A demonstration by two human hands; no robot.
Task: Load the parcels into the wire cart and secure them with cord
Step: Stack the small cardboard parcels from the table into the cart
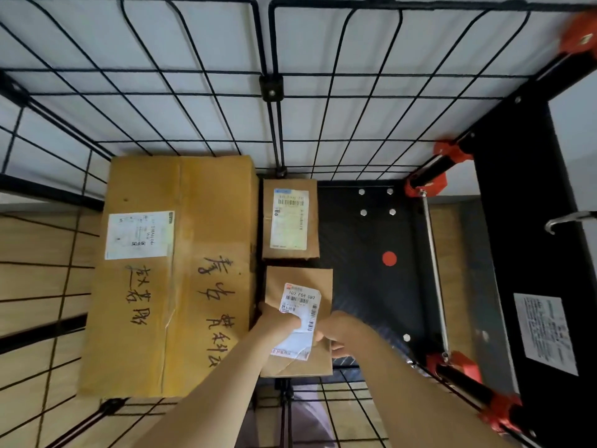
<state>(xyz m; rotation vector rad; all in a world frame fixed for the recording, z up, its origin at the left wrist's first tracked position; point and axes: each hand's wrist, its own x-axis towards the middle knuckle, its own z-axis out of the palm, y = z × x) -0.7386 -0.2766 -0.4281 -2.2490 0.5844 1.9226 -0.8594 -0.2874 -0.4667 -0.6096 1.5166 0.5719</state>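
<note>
Near edge: black wire cart (273, 88) front panel sits just below the forearms, both arms reach over it into the cart. Left grip (280, 321) & right grip (339, 334) are both closed on the small brown parcel (300, 367); left fingers curl over its white label (302, 313) from the left side, right fingers pinch the right edge near the label's torn lower half. Parcel sits by the near wall, its left edge touching or just beside the big cardboard box (171, 276); can't tell if it rests fully on the floor or is tilted up a bit.

Big box fills the left part of the cart, w/ handwritten marks and a white label, running from near wall almost to far wall. Beyond the held parcel, a second small parcel (290, 219) lies flat, label up, close to the far wall & just beside the big box.

Open room: black cart floor (365, 286) to the right of both small parcels is bare, red dot (389, 258) on it. Right side bounded by a metal rod (434, 270) between red clamps (452, 151)
</note>
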